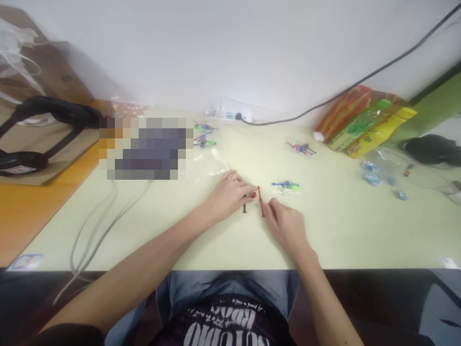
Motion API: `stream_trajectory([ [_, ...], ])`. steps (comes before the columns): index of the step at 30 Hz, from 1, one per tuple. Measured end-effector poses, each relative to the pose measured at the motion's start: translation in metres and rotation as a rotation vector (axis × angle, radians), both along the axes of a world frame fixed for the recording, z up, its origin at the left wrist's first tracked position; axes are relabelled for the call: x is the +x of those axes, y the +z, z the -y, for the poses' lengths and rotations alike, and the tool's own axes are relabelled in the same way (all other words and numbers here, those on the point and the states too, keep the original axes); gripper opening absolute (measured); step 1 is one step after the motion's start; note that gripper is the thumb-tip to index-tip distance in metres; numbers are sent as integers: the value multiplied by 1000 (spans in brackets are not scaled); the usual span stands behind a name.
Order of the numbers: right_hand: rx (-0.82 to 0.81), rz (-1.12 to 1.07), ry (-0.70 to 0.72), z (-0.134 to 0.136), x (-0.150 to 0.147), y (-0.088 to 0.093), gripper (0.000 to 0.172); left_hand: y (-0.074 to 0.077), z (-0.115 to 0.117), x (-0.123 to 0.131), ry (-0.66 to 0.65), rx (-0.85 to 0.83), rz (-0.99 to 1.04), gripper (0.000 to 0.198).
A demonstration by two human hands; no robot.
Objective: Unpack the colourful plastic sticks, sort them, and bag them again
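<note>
By the table's (342, 230) near edge, the left hand (226, 194) pinches a small red piece (254, 194); the right hand (284, 225) pinches a red stick (260, 202).

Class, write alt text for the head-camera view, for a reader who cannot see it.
On a pale table the left hand pinches a small red piece while the right hand holds a thin red stick beside it. A black peg lies between the hands, a blue-green toy just beyond them, and colourful bags at far right.
</note>
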State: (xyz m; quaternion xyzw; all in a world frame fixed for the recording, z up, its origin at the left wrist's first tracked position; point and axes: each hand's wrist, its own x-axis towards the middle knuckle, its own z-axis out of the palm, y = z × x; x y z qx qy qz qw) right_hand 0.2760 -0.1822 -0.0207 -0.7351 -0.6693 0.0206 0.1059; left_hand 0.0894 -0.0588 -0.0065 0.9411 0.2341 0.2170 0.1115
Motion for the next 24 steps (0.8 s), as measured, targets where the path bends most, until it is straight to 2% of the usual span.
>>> stream_trajectory([
  [6,-15,-11,0,0,0,0,37,1,-1,-1,54,-25,-45,17],
  [11,-14,-17,-5,0,0,2,37,3,0,-1,30,-70,-65,18],
  [24,-11,-22,10,0,1,0,36,1,0,-1,12,-26,-37,15],
])
